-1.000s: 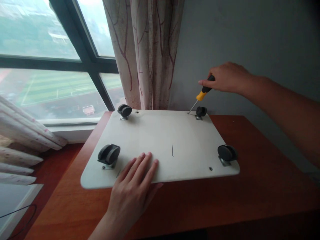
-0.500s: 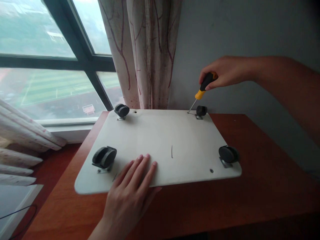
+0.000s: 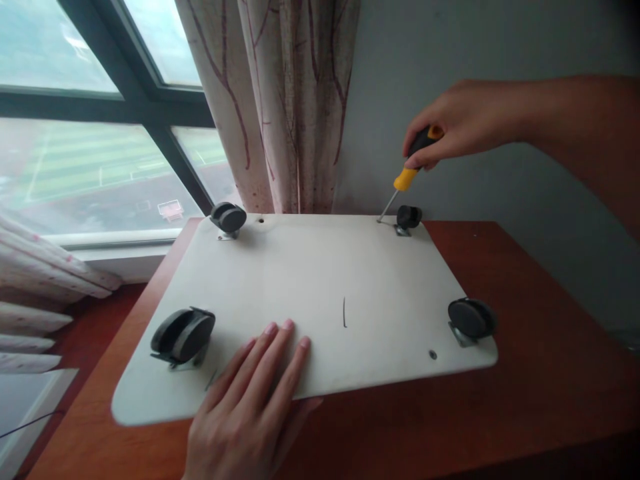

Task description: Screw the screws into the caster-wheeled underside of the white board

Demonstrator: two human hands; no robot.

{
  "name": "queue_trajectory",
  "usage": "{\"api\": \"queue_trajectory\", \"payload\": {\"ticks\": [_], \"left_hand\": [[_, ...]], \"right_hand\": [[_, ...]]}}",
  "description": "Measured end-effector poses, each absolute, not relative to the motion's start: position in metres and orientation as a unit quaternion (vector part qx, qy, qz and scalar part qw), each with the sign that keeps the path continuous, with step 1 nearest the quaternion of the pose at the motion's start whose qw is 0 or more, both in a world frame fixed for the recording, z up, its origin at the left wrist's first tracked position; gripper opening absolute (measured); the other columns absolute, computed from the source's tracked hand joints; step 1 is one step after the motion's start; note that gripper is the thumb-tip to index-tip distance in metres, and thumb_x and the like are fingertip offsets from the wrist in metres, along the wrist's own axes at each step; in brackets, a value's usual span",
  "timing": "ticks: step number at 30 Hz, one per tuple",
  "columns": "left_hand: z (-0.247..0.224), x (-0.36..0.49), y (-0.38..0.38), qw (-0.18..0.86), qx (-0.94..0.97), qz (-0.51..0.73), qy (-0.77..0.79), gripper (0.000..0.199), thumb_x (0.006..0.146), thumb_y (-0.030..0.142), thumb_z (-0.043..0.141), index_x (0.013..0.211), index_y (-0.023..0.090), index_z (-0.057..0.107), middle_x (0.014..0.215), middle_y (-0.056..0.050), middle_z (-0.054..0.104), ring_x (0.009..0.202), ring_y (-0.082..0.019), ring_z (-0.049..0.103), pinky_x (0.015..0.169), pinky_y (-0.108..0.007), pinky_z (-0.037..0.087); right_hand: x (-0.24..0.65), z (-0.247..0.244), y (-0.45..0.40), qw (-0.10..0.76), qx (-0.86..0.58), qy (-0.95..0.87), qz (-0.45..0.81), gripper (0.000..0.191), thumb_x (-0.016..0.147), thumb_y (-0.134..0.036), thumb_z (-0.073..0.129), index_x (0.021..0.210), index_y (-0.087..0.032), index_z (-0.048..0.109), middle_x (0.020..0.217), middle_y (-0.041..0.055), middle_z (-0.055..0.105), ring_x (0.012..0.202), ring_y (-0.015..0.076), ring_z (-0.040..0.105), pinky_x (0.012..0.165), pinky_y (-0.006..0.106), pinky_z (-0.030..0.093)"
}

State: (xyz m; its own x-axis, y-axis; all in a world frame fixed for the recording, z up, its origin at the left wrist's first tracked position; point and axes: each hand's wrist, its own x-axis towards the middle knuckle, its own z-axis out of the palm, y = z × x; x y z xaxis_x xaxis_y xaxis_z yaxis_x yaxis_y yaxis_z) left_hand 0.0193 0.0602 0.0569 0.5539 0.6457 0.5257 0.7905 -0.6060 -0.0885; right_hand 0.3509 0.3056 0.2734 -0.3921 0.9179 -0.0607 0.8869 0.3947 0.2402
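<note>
A white board with rounded corners lies flat, with black casters on metal plates near its corners. My left hand rests flat on the near edge, fingers spread, thumb below the edge. In my right hand is a screwdriver with a black and yellow handle, tilted. Its tip touches the board's far edge, just left of the far right caster. Whether a screw sits under the tip is too small to tell. The near left caster stands beside my left hand.
The board sits on a reddish-brown wooden table. Behind it are a patterned curtain and a grey wall. A window stands at the left. The near right caster is close to a dark hole in the board.
The view has shifted closer, so the board looks larger. My right hand has turned slightly on the screwdriver handle, the tip staying at the same spot. My left hand keeps its place on the board.
</note>
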Motion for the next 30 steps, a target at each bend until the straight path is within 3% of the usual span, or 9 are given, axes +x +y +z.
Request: {"api": "queue_trajectory", "payload": {"ticks": [7,13,18,21,25,27,30], "left_hand": [[0.063,0.022,0.059,0.164,-0.872,-0.205,-0.412,0.057,0.095,0.046,0.059,0.144,0.018,0.056,0.149,-0.011,0.055,0.134,-0.028,0.055,0.12,-0.039,0.03],[0.061,0.021,0.06,0.168,-0.872,-0.212,-0.408,0.055,0.095,0.042,0.059,0.143,0.016,0.056,0.149,-0.013,0.055,0.134,-0.03,0.055,0.114,-0.043,0.038],[0.061,0.022,0.06,0.152,-0.866,-0.234,-0.414,0.051,0.095,0.04,0.059,0.141,0.017,0.058,0.147,-0.012,0.057,0.133,-0.03,0.056,0.112,-0.043,0.04],[0.059,0.022,0.06,0.15,-0.864,-0.241,-0.415,0.05,0.095,0.039,0.059,0.14,0.016,0.059,0.146,-0.013,0.057,0.132,-0.03,0.057,0.111,-0.043,0.041],[0.056,0.021,0.06,0.16,-0.865,-0.236,-0.412,0.053,0.094,0.039,0.061,0.142,0.015,0.057,0.148,-0.014,0.055,0.133,-0.031,0.056,0.109,-0.045,0.043],[0.055,0.02,0.06,0.164,-0.865,-0.234,-0.413,0.054,0.094,0.04,0.061,0.142,0.015,0.056,0.149,-0.014,0.054,0.133,-0.031,0.055,0.108,-0.046,0.044],[0.055,0.02,0.06,0.168,-0.865,-0.232,-0.413,0.054,0.094,0.041,0.061,0.142,0.015,0.057,0.149,-0.014,0.054,0.133,-0.031,0.056,0.107,-0.046,0.045]], "right_hand": [[0.338,0.26,0.317,0.112,0.606,0.779,0.112,0.04,0.092,-0.05,0.059,0.062,-0.023,0.061,0.04,-0.0016,0.058,0.05,0.0165,0.06,0.063,0.034,0.039],[0.334,0.263,0.307,0.102,0.607,0.782,0.101,0.039,0.093,-0.051,0.057,0.066,-0.023,0.059,0.043,-0.0005,0.059,0.055,0.019,0.062,0.066,0.034,0.038],[0.345,0.262,0.304,0.095,0.613,0.777,0.107,0.034,0.093,-0.054,0.055,0.085,-0.023,0.065,0.056,0.0029,0.067,0.066,0.0222,0.065,0.068,0.036,0.039],[0.351,0.262,0.303,0.079,0.596,0.787,0.136,0.036,0.092,-0.058,0.056,0.094,-0.024,0.066,0.08,0.0069,0.073,0.083,0.0254,0.066,0.071,0.037,0.04],[0.353,0.266,0.301,0.06,0.548,0.827,0.107,0.022,0.086,-0.038,0.066,0.104,-0.024,0.065,0.11,0.0086,0.071,0.099,0.0267,0.063,0.079,0.038,0.042],[0.354,0.271,0.301,0.06,0.524,0.847,0.071,0.027,0.081,-0.028,0.069,0.107,-0.024,0.065,0.112,0.0082,0.069,0.099,0.0256,0.062,0.081,0.037,0.043],[0.354,0.278,0.301,0.071,0.49,0.868,0.039,0.025,0.081,-0.028,0.069,0.105,-0.026,0.067,0.108,0.0059,0.07,0.097,0.0242,0.061,0.085,0.036,0.044]]}}
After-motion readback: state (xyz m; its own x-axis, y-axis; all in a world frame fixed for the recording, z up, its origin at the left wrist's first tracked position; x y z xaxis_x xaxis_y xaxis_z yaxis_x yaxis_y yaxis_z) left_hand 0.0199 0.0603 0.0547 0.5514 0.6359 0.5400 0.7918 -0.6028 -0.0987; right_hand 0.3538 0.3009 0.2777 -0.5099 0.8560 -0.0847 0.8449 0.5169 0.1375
